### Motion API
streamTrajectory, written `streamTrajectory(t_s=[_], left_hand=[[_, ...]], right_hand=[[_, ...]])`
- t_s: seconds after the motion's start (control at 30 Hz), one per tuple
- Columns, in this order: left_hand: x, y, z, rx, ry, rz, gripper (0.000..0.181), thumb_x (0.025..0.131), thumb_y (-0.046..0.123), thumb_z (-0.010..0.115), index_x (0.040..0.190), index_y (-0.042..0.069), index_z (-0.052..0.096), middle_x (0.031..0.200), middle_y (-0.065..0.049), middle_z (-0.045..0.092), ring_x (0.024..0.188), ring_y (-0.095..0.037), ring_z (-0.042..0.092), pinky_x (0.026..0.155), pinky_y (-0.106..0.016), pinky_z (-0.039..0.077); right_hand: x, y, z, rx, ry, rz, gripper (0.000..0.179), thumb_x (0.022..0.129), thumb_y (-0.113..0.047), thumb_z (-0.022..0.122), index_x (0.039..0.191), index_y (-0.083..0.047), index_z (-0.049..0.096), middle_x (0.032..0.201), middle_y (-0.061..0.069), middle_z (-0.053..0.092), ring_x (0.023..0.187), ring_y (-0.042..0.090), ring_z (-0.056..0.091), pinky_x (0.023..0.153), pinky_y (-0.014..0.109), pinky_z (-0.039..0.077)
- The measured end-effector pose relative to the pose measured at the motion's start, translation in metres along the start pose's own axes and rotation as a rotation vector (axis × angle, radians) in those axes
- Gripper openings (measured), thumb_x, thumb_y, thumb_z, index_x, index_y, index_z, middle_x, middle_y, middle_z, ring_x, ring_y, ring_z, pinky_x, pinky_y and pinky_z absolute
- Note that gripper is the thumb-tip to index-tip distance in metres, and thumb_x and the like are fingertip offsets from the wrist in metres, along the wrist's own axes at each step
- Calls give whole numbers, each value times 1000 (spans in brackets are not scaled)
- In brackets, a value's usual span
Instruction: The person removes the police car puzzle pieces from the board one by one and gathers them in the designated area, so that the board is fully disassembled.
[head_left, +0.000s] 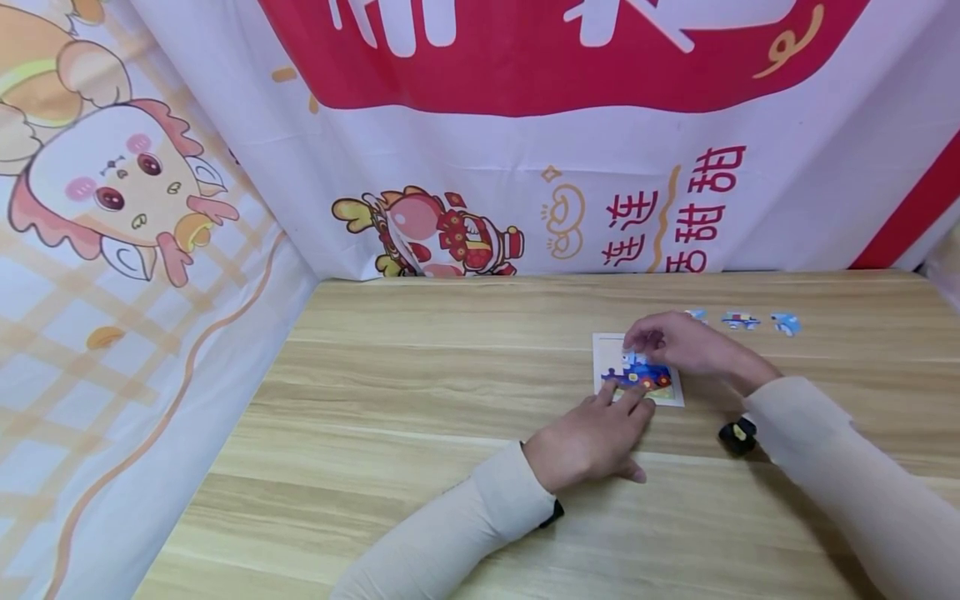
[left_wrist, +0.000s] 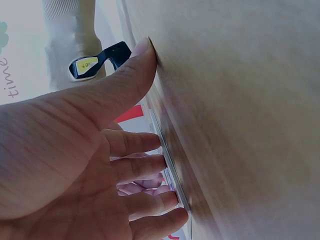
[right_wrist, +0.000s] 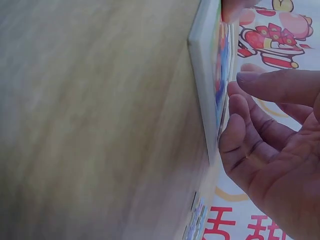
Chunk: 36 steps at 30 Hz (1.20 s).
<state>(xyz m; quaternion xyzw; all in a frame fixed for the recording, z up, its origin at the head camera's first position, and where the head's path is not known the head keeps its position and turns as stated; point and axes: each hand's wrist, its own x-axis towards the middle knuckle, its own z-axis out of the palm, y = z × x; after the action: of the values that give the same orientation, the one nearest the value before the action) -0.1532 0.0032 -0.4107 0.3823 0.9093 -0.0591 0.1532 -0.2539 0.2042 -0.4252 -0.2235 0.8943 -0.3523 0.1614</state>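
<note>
A small jigsaw puzzle in a white frame [head_left: 600, 364] lies on the wooden table, showing a blue vehicle picture with part of its surface pale. My left hand [head_left: 596, 437] rests its spread, fairly straight fingertips on the near side of the puzzle; its thumb stands apart. Over the puzzle's upper right is my right hand [head_left: 686, 343], fingers bent and thumb close to the index fingertip in the right wrist view. Light-blue picture parts [head_left: 636, 358] show just under those fingertips. Whether a loose piece is between them is hidden.
Several loose puzzle pieces [head_left: 741, 320] lie in a row behind the right hand, one partly covered by it. A black wrist device [head_left: 738, 437] sits at the right cuff. Printed cloth [head_left: 465, 150] hangs behind the table and on the left.
</note>
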Motion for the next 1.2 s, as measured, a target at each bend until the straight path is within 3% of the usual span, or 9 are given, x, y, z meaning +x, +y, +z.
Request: streamTrajectory(t_s=[0.4, 1.2], left_hand=[[0, 1, 0, 17, 3, 5, 89, 92, 62, 71, 162, 18, 36, 173, 1, 27, 157, -30, 33, 122, -35, 40], [2, 0, 1, 2, -21, -1, 92, 92, 62, 70, 164, 19, 32, 174, 1, 24, 159, -31, 28, 124, -38, 38]], right_hand=[[4, -4, 4, -8, -34, 65, 32, 94, 11, 57, 115, -6, 74, 104, 9, 68, 100, 25, 60, 91, 41, 51], [5, -9, 3, -11, -86, 97, 35, 91, 12, 53, 112, -7, 74, 101, 9, 67, 96, 25, 58, 89, 41, 48]])
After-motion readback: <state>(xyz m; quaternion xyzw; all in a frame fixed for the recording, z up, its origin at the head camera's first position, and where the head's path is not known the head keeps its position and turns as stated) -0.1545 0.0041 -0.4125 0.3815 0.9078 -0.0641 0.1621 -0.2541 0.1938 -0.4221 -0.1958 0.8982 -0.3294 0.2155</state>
